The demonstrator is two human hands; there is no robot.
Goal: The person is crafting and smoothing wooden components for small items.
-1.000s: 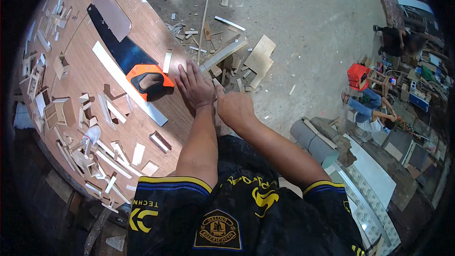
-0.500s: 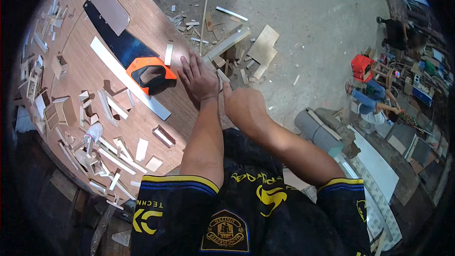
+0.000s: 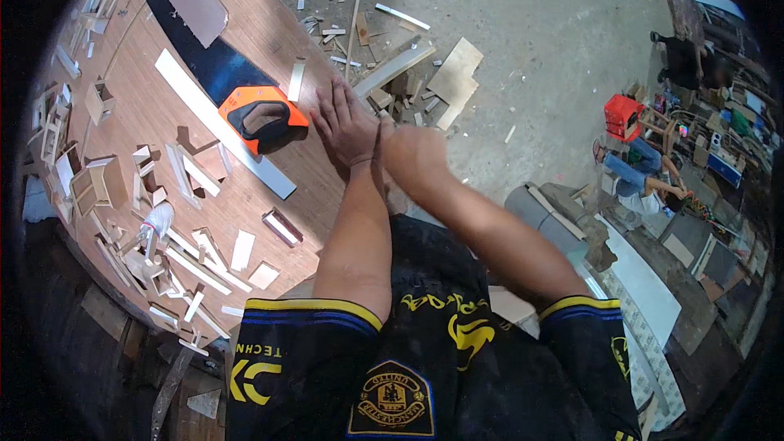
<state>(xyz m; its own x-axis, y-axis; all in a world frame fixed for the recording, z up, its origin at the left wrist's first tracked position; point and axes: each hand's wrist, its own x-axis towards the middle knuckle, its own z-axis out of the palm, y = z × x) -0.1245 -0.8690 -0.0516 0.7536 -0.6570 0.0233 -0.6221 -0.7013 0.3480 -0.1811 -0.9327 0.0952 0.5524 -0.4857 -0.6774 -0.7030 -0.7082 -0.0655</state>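
My left hand (image 3: 349, 126) lies flat with spread fingers on the wooden tabletop (image 3: 318, 220), close to its right edge. Just right of it, my right hand (image 3: 415, 155) is closed and smeared by motion at that edge. Whatever its fingers hold is hidden. A handsaw (image 3: 265, 118) with an orange and black handle rests left of my left hand. Along the saw lies a long white strip (image 3: 224, 126). Beyond my left fingertips sits a short pale wooden block (image 3: 296, 82).
Small wooden frames and offcuts (image 3: 196, 265) crowd the table's left side. A brown board (image 3: 192, 0) lies at the far end. Wood scraps (image 3: 455, 77) litter the concrete floor. A grey roll (image 3: 543, 216) stands right of me. Another person (image 3: 645, 184) works beside a red stool (image 3: 623, 117).
My right hand has shifted slightly left and toward my left hand, and the pale piece that showed at its fingers is now out of sight. My left hand stays flat on the table.
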